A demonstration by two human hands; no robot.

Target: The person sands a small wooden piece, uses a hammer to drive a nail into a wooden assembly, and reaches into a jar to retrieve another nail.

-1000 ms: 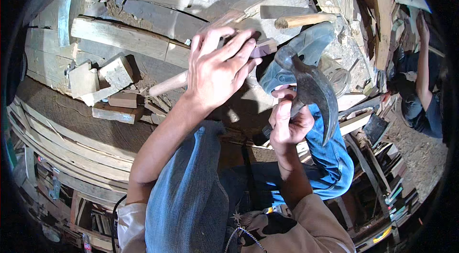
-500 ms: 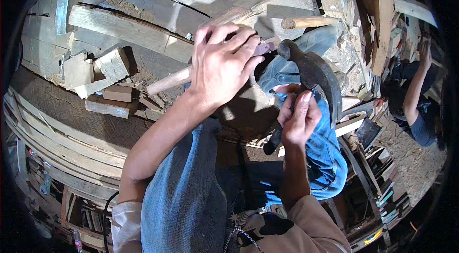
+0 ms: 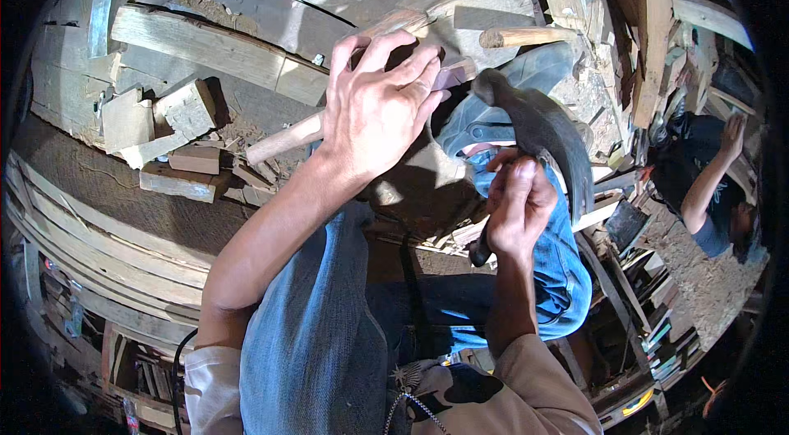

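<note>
My left hand (image 3: 374,114) is closed over a wooden stick (image 3: 283,139), its fingers bent and spread. The stick's round pale end comes out beside my wrist; a squarish purplish end (image 3: 454,73) shows past my fingers, in line with it. My hand hides the middle, so I cannot tell if they are one piece. My right hand (image 3: 522,203) grips the handle of a claw hammer, its dark head (image 3: 538,122) blurred a little. The hammer's striking face is close to the purplish end, with a small gap showing. The handle's dark butt pokes out below my fist.
A round wooden handle (image 3: 526,37) lies beyond the hammer, near a shoe (image 3: 485,118). Wood offcuts (image 3: 185,110) and a long beam (image 3: 218,48) lie at left. Scrap boards crowd the right, where another person's arm (image 3: 711,180) shows.
The hammer and my right hand have shifted slightly right, away from the purplish end. My left hand keeps its grip. At right, the other person's arm has moved lower.
</note>
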